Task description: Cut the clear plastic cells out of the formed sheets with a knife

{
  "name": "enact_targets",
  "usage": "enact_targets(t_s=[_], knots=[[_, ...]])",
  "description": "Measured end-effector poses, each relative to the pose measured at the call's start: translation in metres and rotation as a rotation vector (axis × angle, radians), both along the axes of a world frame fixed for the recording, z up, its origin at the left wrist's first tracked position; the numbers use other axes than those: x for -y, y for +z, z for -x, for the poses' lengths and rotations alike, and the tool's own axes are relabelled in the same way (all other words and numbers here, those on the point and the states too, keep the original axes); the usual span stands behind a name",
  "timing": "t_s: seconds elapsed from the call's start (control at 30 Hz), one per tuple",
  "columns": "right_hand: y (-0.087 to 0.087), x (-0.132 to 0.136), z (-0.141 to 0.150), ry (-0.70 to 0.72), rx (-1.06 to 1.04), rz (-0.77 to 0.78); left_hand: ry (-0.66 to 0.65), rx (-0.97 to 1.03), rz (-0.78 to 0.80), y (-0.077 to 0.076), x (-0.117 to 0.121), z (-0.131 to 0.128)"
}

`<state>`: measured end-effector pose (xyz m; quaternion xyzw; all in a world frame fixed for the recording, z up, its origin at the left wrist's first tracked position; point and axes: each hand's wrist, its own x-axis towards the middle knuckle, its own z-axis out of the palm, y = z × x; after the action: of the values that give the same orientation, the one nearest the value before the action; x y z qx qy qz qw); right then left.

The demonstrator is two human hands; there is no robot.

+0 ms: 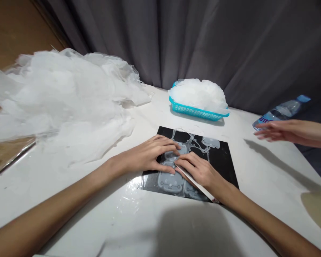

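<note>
A black flat sheet (219,162) lies on the table in front of me. On it rest several translucent, rounded-square pieces of film (169,180) with pale outlines, and a thin, web-like film scrap (195,142). My left hand (160,153) lies over the left part of the sheet, thumb and fingers apart, fingertips touching the film. Beside it, my right hand (199,169) is closed around a long, thin, white-edged strip (196,184), which slants from the fingertips back under the wrist. The strip's tip is partly hidden by the fingers, so its exact kind is unclear.
A turquoise basket (200,113) heaped with white translucent pieces stands behind the sheet. At left spreads a big pile of white translucent film (69,89). Another person's hand (278,130) reaches in from the right, near a plastic bottle (280,110). A grey curtain (187,39) hangs behind.
</note>
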<state>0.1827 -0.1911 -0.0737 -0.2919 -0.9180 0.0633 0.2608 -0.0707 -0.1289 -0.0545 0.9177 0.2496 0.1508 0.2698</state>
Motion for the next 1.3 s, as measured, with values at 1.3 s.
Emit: enact_targets(t_s=[1.3], knots=[[0.019, -0.025, -0.011, -0.235, -0.303, 0.151, 0.454, 0.525, 0.684, 0.009, 0.006, -0.029]])
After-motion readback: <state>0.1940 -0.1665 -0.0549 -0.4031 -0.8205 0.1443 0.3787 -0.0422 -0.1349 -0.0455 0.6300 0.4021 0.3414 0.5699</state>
